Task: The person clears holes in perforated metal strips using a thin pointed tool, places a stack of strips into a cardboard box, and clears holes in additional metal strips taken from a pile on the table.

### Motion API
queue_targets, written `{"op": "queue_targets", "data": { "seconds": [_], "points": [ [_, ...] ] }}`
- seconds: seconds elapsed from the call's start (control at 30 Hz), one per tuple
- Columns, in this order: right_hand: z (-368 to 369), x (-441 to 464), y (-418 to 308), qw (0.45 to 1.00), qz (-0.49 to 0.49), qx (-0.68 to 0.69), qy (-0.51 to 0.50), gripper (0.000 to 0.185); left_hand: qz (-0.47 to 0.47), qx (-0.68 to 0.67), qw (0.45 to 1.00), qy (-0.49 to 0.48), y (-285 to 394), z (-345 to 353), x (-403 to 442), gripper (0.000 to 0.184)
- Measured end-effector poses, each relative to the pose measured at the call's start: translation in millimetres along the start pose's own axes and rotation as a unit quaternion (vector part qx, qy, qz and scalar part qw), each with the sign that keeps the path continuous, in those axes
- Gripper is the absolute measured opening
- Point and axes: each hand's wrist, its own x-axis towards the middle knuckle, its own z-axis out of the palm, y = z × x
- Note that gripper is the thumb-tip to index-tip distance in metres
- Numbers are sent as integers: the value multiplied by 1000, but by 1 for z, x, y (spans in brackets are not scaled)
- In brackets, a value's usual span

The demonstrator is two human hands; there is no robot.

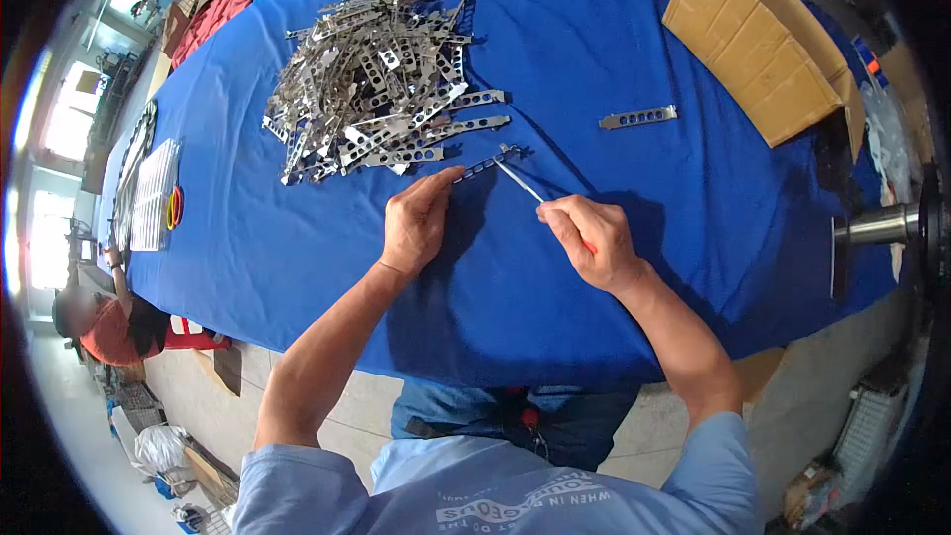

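My left hand [416, 222] is closed on the near end of a perforated metal strip [481, 167], raised over the blue cloth. In my right hand [594, 241] is a thin tool [522, 181] with a pale shaft; a bit of red shows in my grip. The shaft's tip meets the strip near its far end, or lies just in front of it. Beyond my left hand spreads a large pile of similar metal strips [367, 89]. One strip [639, 118] lies alone to the right of the pile.
An open cardboard box [758, 40] stands at the back right. A metal cylinder [882, 225] juts in at the right edge. White racks [156, 196] with coloured rings [175, 208] lie at the left. Another person [114, 327] is at the table's left end.
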Motion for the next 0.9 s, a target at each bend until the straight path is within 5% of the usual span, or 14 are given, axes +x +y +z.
{"op": "queue_targets", "data": {
  "seconds": [0.9],
  "points": [
    [6, 4, -4, 998, -58, -30, 6, 10, 12, 1, 1000, 4, -1, 1, -1, 29]
  ]
}}
